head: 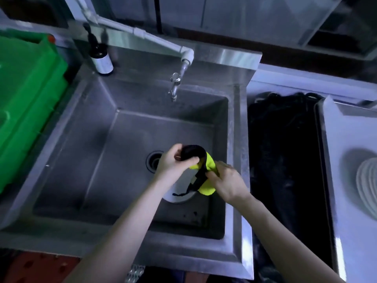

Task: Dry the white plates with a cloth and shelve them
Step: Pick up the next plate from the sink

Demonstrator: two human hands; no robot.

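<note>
Over sink [81,160], left hand [170,161] and right hand [229,183] fingers [212,176] grasp yellow-black cloth [209,162]; bottle [101,60] label unreadable.

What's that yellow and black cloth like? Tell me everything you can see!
The cloth is bright yellow with a black side and black edging, and looks like soft fabric. It is bunched into a twisted roll and held over the sink. The left hand grips its black end and the right hand its yellow end. A thin black strip dangles in front of a white plate.
</note>
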